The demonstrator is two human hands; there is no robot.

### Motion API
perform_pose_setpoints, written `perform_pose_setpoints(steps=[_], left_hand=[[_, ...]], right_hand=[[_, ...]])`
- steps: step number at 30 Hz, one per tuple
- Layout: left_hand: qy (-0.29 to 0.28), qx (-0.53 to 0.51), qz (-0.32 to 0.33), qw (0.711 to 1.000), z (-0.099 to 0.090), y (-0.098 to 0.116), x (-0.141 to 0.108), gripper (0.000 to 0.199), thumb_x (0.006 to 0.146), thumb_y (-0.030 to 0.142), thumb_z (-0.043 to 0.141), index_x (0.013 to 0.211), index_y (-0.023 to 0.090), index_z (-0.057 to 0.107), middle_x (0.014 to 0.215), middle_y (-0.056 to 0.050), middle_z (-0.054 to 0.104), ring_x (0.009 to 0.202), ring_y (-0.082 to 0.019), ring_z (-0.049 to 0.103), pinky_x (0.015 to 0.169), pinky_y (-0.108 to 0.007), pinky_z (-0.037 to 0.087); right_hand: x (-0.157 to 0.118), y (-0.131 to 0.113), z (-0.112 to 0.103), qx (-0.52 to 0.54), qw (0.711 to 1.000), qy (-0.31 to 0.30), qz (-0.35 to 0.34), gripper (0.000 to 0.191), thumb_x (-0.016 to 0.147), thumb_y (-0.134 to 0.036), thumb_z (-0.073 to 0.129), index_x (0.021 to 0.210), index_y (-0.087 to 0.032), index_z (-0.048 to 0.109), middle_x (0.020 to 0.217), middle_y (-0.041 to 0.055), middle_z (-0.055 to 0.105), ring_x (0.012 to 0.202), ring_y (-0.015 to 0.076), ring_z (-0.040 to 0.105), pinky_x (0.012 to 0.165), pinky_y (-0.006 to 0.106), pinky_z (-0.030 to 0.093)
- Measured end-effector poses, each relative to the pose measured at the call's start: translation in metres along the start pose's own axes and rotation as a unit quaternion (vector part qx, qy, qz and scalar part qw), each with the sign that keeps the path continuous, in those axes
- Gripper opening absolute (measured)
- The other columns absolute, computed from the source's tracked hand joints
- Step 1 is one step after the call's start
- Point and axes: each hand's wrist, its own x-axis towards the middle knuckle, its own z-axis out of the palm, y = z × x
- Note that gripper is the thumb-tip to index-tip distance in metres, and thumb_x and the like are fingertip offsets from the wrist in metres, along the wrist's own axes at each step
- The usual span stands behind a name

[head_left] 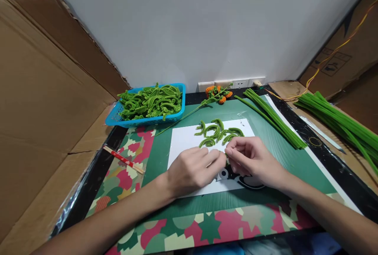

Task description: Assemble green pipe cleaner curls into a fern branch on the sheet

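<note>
Over a white sheet on a green mat, my left hand has its fingers curled together. Close on its right is my right hand, thumb and forefinger pinched. Their fingertips nearly meet, and whatever they hold between them is too small and hidden to name. Just beyond the hands, several curled green fuzzy pieces lie on the sheet. A dark printed pattern with a round eye shape shows on the paper under my hands.
A blue basket heaped with green fuzzy pieces stands back left. Chopsticks lie left. An orange flower stem lies at the back, green stems to the right, more farther right. Cardboard walls flank the table; a wire hangs right.
</note>
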Motion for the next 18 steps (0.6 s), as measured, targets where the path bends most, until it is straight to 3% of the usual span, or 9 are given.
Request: perform_pose_setpoints(steps=[2, 5, 7, 9, 11, 18], left_hand=[[0.029, -0.062, -0.041, 0.997, 0.0, 0.006, 0.0, 0.018, 0.102, 0.027, 0.059, 0.107, 0.019, 0.074, 0.087, -0.007, 0.069, 0.067, -0.015, 0.056, 0.063, -0.029, 0.041], [0.035, -0.253, -0.16, 0.954, -0.003, 0.013, -0.003, 0.018, 0.102, 0.036, 0.064, 0.105, 0.019, 0.068, 0.084, -0.002, 0.065, 0.062, -0.012, 0.055, 0.058, -0.024, 0.042], [0.006, -0.379, -0.21, 0.901, -0.005, 0.016, -0.004, 0.024, 0.099, 0.042, 0.07, 0.102, 0.019, 0.063, 0.072, 0.002, 0.058, 0.055, -0.01, 0.05, 0.052, -0.022, 0.039], [-0.016, -0.46, -0.22, 0.86, -0.003, 0.017, -0.005, 0.028, 0.098, 0.045, 0.071, 0.102, 0.019, 0.06, 0.061, 0.007, 0.048, 0.048, -0.008, 0.042, 0.048, -0.02, 0.033], [-0.015, -0.492, -0.225, 0.841, 0.002, 0.016, -0.005, 0.031, 0.097, 0.046, 0.072, 0.103, 0.019, 0.058, 0.055, 0.009, 0.045, 0.044, -0.007, 0.038, 0.045, -0.018, 0.028], [0.001, -0.578, -0.266, 0.771, 0.018, 0.011, 0.004, 0.037, 0.091, 0.047, 0.079, 0.098, 0.018, 0.057, 0.073, 0.003, 0.063, 0.036, -0.002, 0.039, 0.035, -0.015, 0.021]], right_hand=[[-0.002, 0.001, -0.003, -0.152, 0.979, 0.036, -0.13, 0.022, 0.109, -0.033, 0.054, 0.097, -0.018, 0.064, 0.073, 0.001, 0.067, 0.06, 0.0122, 0.059, 0.056, 0.023, 0.047], [-0.004, 0.003, -0.006, -0.375, 0.863, 0.069, -0.333, 0.014, 0.108, -0.021, 0.052, 0.111, -0.018, 0.065, 0.082, 0.0043, 0.071, 0.065, 0.0143, 0.062, 0.059, 0.026, 0.045], [-0.004, 0.005, -0.008, -0.434, 0.804, 0.075, -0.398, 0.012, 0.107, -0.019, 0.053, 0.113, -0.017, 0.064, 0.081, 0.0046, 0.071, 0.065, 0.0152, 0.062, 0.059, 0.027, 0.045], [-0.002, 0.007, -0.008, -0.439, 0.79, 0.078, -0.421, 0.012, 0.107, -0.019, 0.054, 0.112, -0.016, 0.064, 0.08, 0.0043, 0.071, 0.065, 0.0158, 0.063, 0.06, 0.028, 0.046], [-0.001, 0.008, -0.007, -0.435, 0.784, 0.085, -0.434, 0.012, 0.105, -0.017, 0.054, 0.112, -0.016, 0.064, 0.08, 0.0045, 0.07, 0.066, 0.0166, 0.065, 0.061, 0.029, 0.048], [0.003, 0.008, -0.01, -0.485, 0.75, 0.11, -0.435, 0.014, 0.102, -0.011, 0.052, 0.107, -0.016, 0.064, 0.079, 0.0049, 0.071, 0.064, 0.0164, 0.063, 0.062, 0.029, 0.047]])
